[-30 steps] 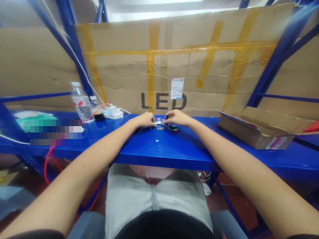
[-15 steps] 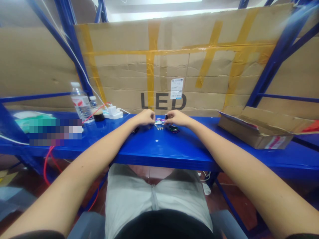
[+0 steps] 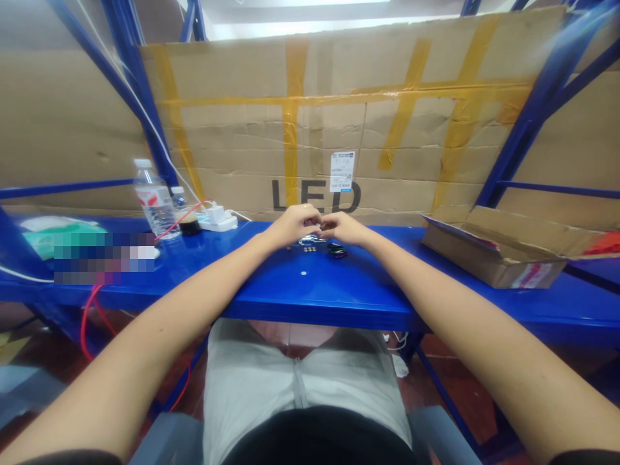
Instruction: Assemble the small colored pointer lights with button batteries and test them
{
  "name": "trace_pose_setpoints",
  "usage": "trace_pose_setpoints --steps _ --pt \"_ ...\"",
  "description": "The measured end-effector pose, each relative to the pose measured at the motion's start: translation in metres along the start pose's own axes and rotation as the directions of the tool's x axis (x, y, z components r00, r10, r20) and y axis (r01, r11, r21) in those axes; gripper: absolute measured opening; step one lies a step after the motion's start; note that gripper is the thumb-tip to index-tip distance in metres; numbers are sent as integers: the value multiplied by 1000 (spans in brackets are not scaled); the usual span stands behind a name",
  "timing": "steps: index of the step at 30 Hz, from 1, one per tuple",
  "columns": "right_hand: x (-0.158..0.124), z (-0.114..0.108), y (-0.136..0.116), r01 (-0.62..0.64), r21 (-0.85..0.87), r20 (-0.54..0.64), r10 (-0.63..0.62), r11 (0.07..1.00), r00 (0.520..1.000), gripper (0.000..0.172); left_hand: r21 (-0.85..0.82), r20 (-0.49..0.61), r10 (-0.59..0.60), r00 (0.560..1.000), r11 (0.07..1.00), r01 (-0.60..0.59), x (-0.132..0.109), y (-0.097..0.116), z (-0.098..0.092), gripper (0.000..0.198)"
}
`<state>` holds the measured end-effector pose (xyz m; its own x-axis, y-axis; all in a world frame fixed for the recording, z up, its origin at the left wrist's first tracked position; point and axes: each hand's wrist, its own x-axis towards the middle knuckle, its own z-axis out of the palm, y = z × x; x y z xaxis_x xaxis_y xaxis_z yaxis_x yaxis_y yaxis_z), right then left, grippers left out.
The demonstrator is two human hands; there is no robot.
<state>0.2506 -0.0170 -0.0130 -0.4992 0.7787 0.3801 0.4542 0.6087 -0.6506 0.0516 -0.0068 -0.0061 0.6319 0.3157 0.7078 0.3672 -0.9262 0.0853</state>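
My left hand (image 3: 299, 223) and my right hand (image 3: 343, 228) meet above the back part of the blue table (image 3: 310, 290). Both have bent fingers, with the fingertips close together. Whatever is pinched between them is hidden or too small to name. Just below the hands lie shiny silvery pieces (image 3: 311, 239), partly covered by the fingers. In front of these is a short row of small gold-coloured pieces (image 3: 310, 249). A little pile of dark, glossy pieces (image 3: 336, 250) rests under my right hand.
An open cardboard box (image 3: 504, 258) stands at the right. To the left are a water bottle (image 3: 154, 200), a small bottle with dark liquid (image 3: 188, 223), a white power strip (image 3: 220, 221) and a red cable (image 3: 86, 329). A large cardboard sheet (image 3: 232, 142) stands behind the table.
My left hand has moved right and slightly up, closing the gap to my right hand. My right hand has stayed almost in place. The silvery pieces between them are now more covered.
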Motion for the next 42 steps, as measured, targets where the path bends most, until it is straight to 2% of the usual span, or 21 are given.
trace_pose_setpoints --steps 3,8,16,21,28,35,42 --pt "0 0 2 35 73 13 -36 997 999 16 31 -4 67 998 997 -67 1 0 3 1" --pt "-2 -1 2 14 163 10 -16 987 1000 24 41 -18 117 993 992 -116 0 -3 2 2" --pt "-1 -1 3 40 159 -8 -39 986 999 21 190 36 208 977 959 -211 -1 -9 7 10" --pt "2 -1 6 85 123 -29 -82 989 996 20 203 44 240 970 948 -244 -1 -8 8 10" --pt "6 -2 11 130 100 -61 -125 986 990 16 196 38 256 966 946 -258 -1 -6 8 7" --pt "5 -3 8 151 77 -124 -140 986 982 11 183 48 192 980 963 -197 -2 0 5 7" --pt "6 -9 8 274 -125 -235 -297 953 925 11 187 12 191 982 964 -190 -2 -2 5 8"
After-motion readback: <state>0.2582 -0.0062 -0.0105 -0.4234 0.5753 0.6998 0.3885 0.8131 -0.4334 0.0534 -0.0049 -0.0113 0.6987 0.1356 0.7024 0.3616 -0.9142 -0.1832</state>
